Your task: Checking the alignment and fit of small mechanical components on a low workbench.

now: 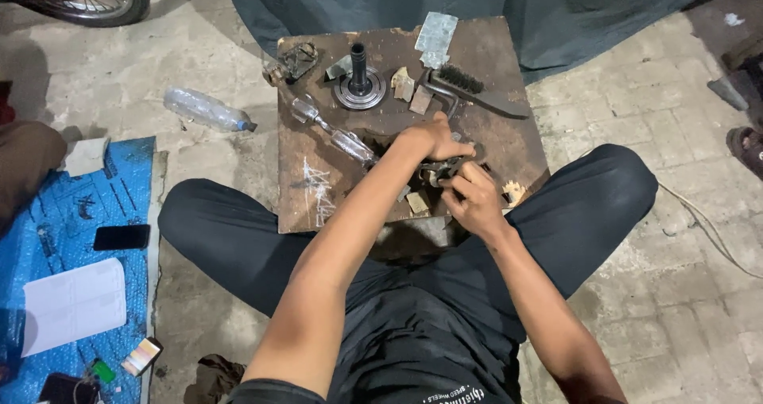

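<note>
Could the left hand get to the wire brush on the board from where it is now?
Probably yes: the wire brush lies in the open just beyond the left hand, with nothing between, though that hand is now on the dark metal part.

We see a small dark metal part (442,168), greasy and irregular, low on the brown board (318,205) near its front edge. It sits pinched between our left hand (433,138) and right hand (474,199), mostly hidden by fingers.
</note>
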